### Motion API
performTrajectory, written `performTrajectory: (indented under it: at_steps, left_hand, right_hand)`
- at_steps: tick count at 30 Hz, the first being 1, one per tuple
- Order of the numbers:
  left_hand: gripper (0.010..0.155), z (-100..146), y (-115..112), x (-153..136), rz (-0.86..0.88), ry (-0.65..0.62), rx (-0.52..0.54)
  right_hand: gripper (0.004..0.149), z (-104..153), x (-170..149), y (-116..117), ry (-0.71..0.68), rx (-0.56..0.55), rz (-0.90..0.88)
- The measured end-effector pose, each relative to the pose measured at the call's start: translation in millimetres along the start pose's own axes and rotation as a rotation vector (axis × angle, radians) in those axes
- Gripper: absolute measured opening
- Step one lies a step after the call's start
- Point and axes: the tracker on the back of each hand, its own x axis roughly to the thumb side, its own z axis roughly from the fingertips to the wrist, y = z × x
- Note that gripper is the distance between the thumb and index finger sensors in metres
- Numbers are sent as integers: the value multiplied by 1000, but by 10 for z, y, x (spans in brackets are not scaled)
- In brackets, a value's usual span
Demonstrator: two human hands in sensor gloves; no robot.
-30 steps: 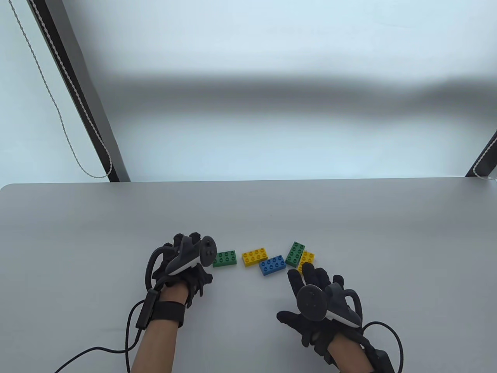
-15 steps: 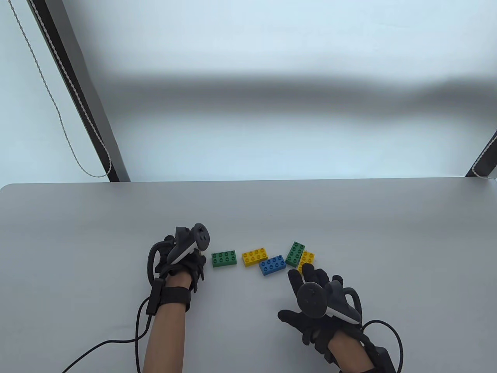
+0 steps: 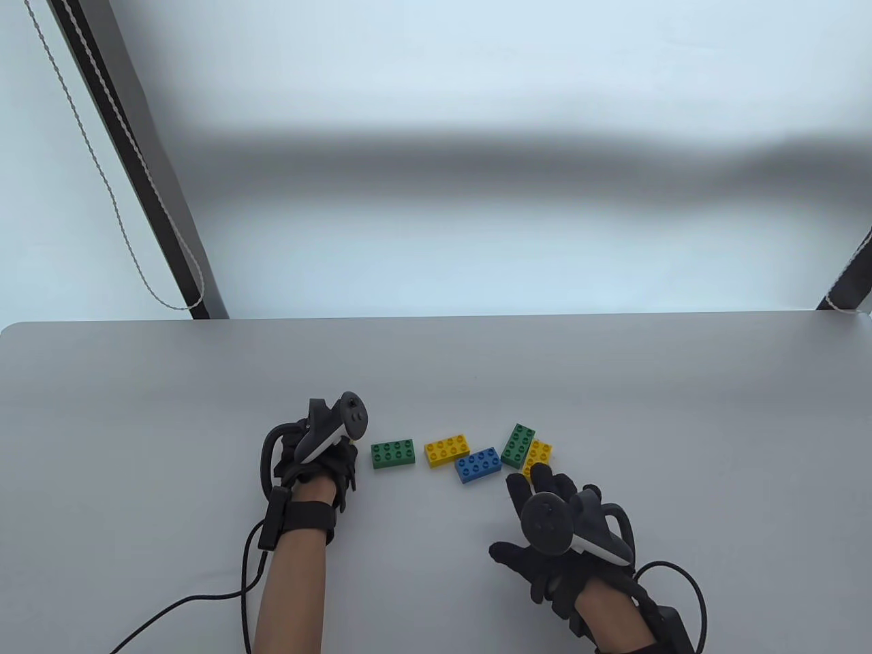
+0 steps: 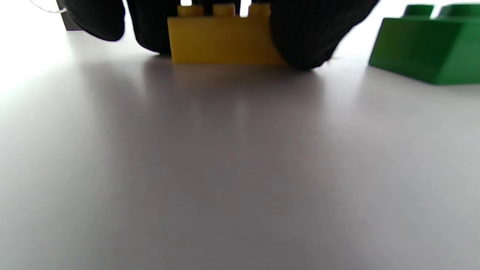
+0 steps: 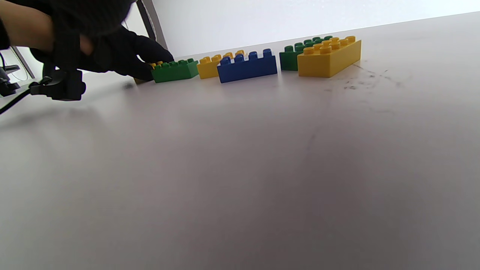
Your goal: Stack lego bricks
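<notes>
Left grip pinching yellow brick on surface, near front edge; right grip spread, holding nothing.

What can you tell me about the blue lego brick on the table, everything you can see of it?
The blue brick is a two-by-four block of glossy plastic, with eight round studs facing up. It lies flat on the grey table, turned slightly askew. Its far left corner sits against the yellow brick, and its right end is close to the green brick; actual contact is hard to judge. Neither hand touches it, and nothing is stacked on it.
</notes>
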Motion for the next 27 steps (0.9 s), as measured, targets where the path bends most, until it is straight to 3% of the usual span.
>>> performTrajectory:
  at_steps: [13, 27]
  left_hand:
    - [65, 288, 201, -16, -30, -40, 79]
    - [65, 1032, 359, 85, 7, -164, 157]
  right_hand:
    - [96, 18, -89, 5, 41, 13, -22]
    - [96, 34, -111, 11, 66, 15, -16]
